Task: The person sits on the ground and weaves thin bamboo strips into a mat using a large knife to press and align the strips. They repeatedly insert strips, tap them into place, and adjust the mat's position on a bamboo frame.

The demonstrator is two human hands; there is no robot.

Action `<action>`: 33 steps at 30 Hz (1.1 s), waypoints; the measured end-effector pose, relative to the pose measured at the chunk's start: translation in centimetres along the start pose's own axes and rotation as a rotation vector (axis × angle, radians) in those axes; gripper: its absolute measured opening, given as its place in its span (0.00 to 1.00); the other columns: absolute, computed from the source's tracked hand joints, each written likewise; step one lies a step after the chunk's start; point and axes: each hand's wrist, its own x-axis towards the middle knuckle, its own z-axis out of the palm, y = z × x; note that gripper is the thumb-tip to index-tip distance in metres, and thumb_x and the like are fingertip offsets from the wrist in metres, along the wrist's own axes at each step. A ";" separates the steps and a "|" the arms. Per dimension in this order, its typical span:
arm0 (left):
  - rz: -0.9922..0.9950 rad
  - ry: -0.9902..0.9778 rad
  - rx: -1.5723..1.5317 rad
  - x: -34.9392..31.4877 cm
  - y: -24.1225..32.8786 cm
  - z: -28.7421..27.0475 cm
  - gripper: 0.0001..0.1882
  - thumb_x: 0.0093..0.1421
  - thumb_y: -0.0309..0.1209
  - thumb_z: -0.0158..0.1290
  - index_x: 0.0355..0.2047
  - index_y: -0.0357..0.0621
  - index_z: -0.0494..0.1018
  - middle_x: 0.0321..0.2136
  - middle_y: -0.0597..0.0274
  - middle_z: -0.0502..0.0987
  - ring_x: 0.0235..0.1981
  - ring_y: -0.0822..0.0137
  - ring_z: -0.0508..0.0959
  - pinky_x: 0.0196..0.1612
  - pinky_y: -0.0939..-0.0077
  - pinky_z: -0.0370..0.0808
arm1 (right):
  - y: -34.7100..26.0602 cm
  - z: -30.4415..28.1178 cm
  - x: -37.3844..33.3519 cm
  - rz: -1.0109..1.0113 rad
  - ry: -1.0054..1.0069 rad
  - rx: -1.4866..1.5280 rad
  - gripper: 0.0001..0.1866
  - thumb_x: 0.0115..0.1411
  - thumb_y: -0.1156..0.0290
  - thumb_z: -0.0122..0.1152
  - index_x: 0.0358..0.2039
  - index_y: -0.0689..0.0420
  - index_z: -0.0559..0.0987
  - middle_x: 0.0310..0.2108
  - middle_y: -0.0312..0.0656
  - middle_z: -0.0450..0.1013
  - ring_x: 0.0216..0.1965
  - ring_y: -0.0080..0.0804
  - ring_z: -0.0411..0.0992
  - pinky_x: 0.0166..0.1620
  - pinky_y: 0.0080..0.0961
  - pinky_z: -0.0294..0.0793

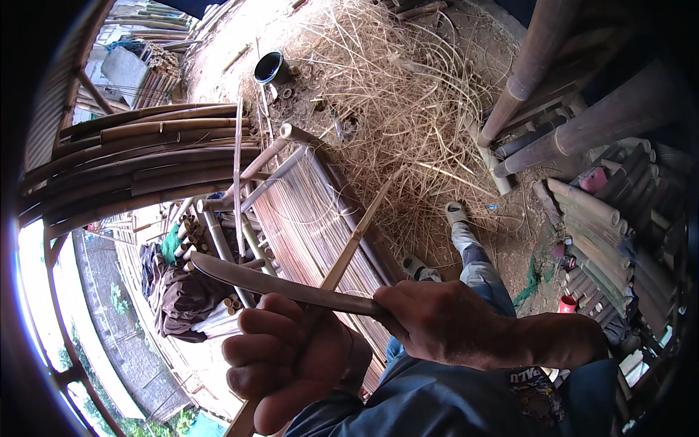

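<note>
My left hand (287,353) is closed with its fingers curled around a long split bamboo strip (358,234). The strip slants from the lower edge up past the hand, and its far end is over the floor litter. In my right hand (440,320) is a long knife (269,282), gripped at its handle end. Its broad, dark blade points left and lies across the strip just above my left fingers. I cannot tell whether the edge touches the strip. The handle is mostly hidden in the right fist.
A slatted bamboo bench (309,211) stands beneath the strip. Pale shavings (415,116) cover the floor beyond, near a black bucket (271,68). Bamboo poles (149,149) lie stacked at left; thick poles (531,69) lean at right. Dark cloth (178,291) hangs at left.
</note>
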 end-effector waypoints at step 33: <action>-0.009 0.116 0.057 1.5 -1.7 1.1 0.29 0.67 0.57 0.36 0.16 0.53 0.54 0.18 0.71 0.54 0.18 0.75 0.54 0.21 0.79 0.53 | 1.2 0.6 2.5 -0.022 0.137 0.077 0.07 0.61 0.67 0.58 0.34 0.57 0.76 0.24 0.43 0.72 0.24 0.37 0.76 0.27 0.32 0.77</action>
